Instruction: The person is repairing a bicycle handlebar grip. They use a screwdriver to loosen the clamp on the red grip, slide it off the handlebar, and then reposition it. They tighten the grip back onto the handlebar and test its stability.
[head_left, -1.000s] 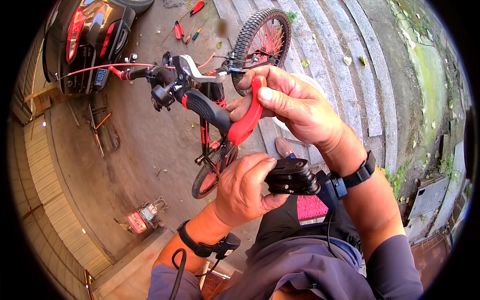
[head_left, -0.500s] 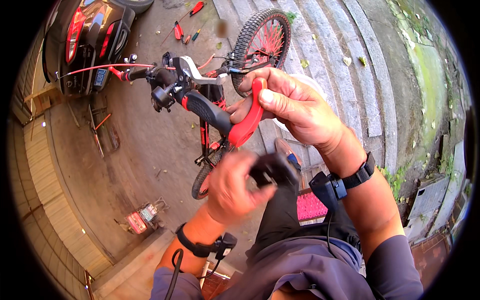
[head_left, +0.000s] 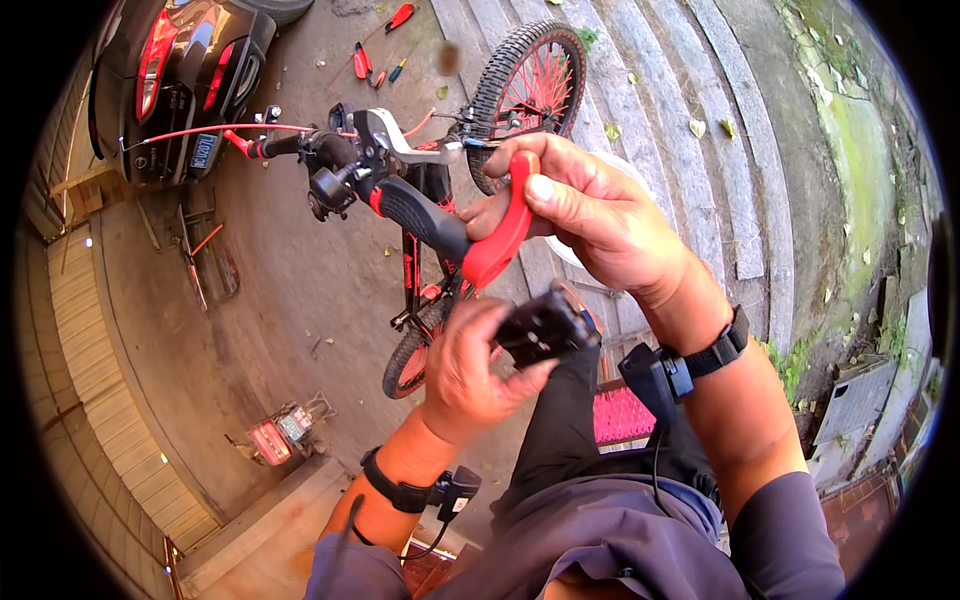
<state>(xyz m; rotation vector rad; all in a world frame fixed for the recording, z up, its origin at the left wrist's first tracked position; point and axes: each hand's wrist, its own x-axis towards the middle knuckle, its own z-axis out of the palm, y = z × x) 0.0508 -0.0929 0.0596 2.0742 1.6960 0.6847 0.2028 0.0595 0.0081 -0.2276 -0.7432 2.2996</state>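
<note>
My right hand (head_left: 610, 220) pinches a red curved bar end (head_left: 500, 238) between thumb and fingers. The bar end's lower part sits at the tip of the black handlebar grip (head_left: 425, 222). Below it, my left hand (head_left: 470, 370) holds a dark boxy object (head_left: 545, 328) with small light marks on its face; motion blur hides its exact kind. Forward of the grip are a silver brake lever (head_left: 400, 145) and a round black part (head_left: 332, 187) on the handlebar. The bicycle's far wheel (head_left: 535, 75) has red spokes.
A red cable (head_left: 215, 129) sticks out leftward from the handlebar. Several red-handled tools (head_left: 362, 62) lie on the ground ahead. A dark car (head_left: 180, 90) stands at the far left, stone steps (head_left: 690, 120) at the right. A pink mat (head_left: 622, 414) is beside my legs.
My left hand has shifted slightly right and down, and the dark object has turned so its marked face shows more. My right hand keeps its pinch on the bar end.
</note>
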